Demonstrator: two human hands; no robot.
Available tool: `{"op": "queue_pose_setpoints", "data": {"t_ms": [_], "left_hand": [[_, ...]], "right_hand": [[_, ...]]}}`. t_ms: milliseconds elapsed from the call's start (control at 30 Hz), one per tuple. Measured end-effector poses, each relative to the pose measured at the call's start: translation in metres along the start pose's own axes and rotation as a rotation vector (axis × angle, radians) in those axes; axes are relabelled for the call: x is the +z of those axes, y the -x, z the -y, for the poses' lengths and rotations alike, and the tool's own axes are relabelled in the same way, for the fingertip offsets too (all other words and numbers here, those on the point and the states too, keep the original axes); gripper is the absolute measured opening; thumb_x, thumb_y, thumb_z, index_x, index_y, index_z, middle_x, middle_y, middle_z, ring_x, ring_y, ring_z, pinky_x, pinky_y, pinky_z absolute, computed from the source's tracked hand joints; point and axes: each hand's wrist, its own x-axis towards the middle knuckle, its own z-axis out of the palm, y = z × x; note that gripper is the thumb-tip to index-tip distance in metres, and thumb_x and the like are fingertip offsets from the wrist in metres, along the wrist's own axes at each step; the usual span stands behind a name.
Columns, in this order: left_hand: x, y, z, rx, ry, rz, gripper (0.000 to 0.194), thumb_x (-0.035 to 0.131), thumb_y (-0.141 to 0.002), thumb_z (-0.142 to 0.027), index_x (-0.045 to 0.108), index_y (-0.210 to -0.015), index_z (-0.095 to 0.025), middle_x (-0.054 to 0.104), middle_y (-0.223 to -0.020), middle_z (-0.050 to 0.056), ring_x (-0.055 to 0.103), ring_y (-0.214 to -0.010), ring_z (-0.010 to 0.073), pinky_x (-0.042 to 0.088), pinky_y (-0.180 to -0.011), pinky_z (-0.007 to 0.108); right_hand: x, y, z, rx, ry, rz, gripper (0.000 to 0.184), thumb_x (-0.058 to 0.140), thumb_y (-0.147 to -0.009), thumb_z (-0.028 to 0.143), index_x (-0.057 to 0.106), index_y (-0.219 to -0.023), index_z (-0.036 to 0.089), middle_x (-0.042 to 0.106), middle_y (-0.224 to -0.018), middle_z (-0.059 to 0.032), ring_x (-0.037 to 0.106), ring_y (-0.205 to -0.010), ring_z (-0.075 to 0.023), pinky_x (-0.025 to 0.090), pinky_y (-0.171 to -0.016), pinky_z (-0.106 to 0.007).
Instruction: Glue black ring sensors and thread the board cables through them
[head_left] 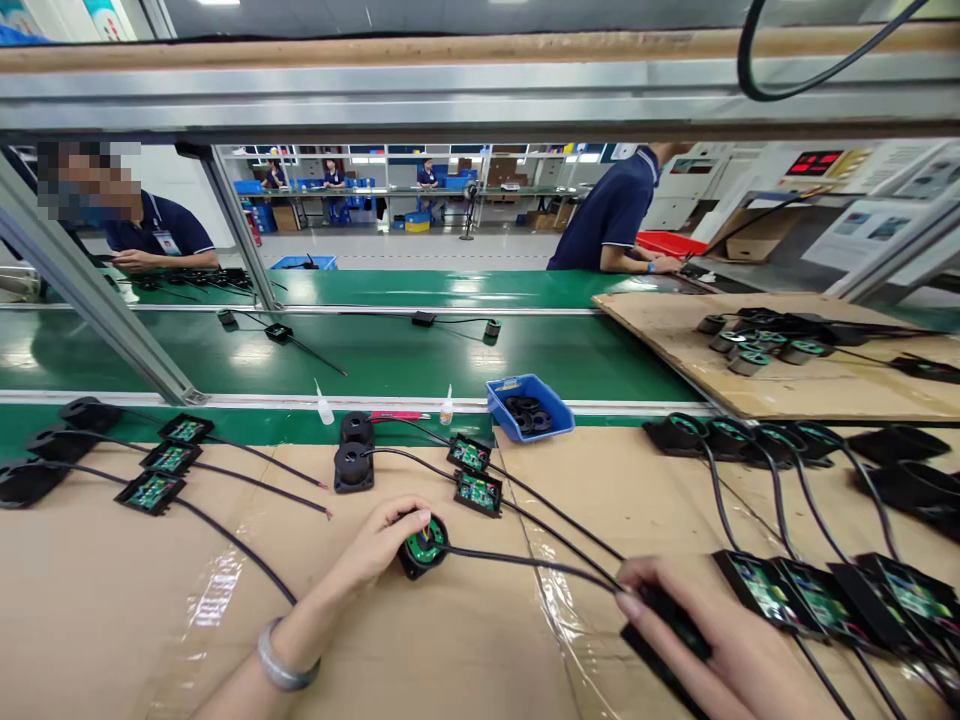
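Observation:
My left hand (379, 545) is curled round a black round sensor housing (424, 545) with a green circuit disc showing in its top, resting on the cardboard. A black cable (525, 560) runs from it to the right. My right hand (720, 650) lies over a black box module (675, 625) at the cable's other end, fingers closed on it. Just behind stand two black round housings (354, 452) wired to two open boxes with green boards (474, 472).
A blue bin (531, 405) of black rings sits at the conveyor edge, with two small glue bottles (322, 405) near it. Rows of wired modules lie left (154, 470) and right (825, 600). Green conveyor belt (420, 355) behind; two people work across it.

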Motion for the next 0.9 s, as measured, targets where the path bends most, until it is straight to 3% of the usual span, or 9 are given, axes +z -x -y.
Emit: {"op": "queue_pose_setpoints", "data": {"t_ms": [100, 233, 400, 567, 733, 900], "left_hand": [[-0.003, 0.003, -0.001, -0.055, 0.005, 0.081, 0.05, 0.075, -0.067, -0.061, 0.071, -0.085, -0.014, 0.063, -0.079, 0.003, 0.055, -0.076, 0.0166, 0.041, -0.068, 0.024], [-0.001, 0.006, 0.001, -0.142, -0.004, 0.096, 0.051, 0.086, -0.053, -0.052, 0.069, -0.082, -0.014, 0.06, -0.075, 0.002, 0.052, -0.072, 0.0151, 0.039, -0.064, 0.024], [0.004, 0.001, 0.008, -0.174, 0.031, 0.022, 0.045, 0.076, -0.062, -0.057, 0.067, -0.067, -0.013, 0.057, -0.069, 0.002, 0.047, -0.066, 0.0135, 0.036, -0.061, 0.024], [0.002, -0.004, 0.012, -0.177, 0.067, -0.03, 0.048, 0.073, -0.065, -0.061, 0.069, -0.071, -0.013, 0.056, -0.069, 0.001, 0.048, -0.067, 0.0141, 0.038, -0.061, 0.023], [0.002, -0.005, 0.013, -0.157, 0.082, -0.032, 0.058, 0.071, -0.067, -0.07, 0.067, -0.077, -0.014, 0.056, -0.075, 0.002, 0.052, -0.073, 0.0154, 0.043, -0.06, 0.023], [-0.004, -0.002, 0.015, -0.183, 0.207, 0.09, 0.057, 0.078, -0.064, -0.063, 0.063, -0.096, -0.018, 0.057, -0.086, 0.003, 0.059, -0.076, 0.0199, 0.052, -0.056, 0.028]], "right_hand": [[0.008, -0.033, -0.006, -0.059, 0.18, -0.157, 0.03, 0.042, -0.097, 0.048, 0.058, -0.086, 0.025, 0.064, -0.085, -0.0032, 0.066, -0.063, -0.0172, 0.049, -0.052, -0.026], [0.051, -0.068, -0.03, -0.059, 0.24, -0.123, 0.038, 0.034, -0.099, 0.044, 0.057, -0.078, 0.023, 0.059, -0.08, -0.0055, 0.057, -0.054, -0.0175, 0.044, -0.049, -0.03], [0.085, -0.097, -0.036, -0.107, 0.136, -0.085, 0.03, 0.044, -0.095, 0.035, 0.06, -0.074, 0.021, 0.061, -0.085, -0.0115, 0.061, -0.079, -0.0268, 0.051, -0.069, -0.041], [0.105, -0.162, -0.014, -0.135, -0.035, -0.058, 0.015, 0.051, -0.095, 0.023, 0.063, -0.104, 0.019, 0.065, -0.098, -0.0088, 0.063, -0.087, -0.0213, 0.053, -0.081, -0.037], [0.143, -0.242, -0.015, -0.037, -0.186, -0.058, 0.03, 0.062, -0.095, 0.035, 0.059, -0.118, 0.016, 0.063, -0.112, -0.0068, 0.064, -0.094, -0.0195, 0.056, -0.082, -0.04], [0.155, -0.265, -0.019, -0.01, -0.377, -0.048, 0.024, 0.061, -0.096, 0.037, 0.063, -0.105, 0.015, 0.066, -0.1, -0.0039, 0.064, -0.083, -0.0155, 0.056, -0.076, -0.035]]}}
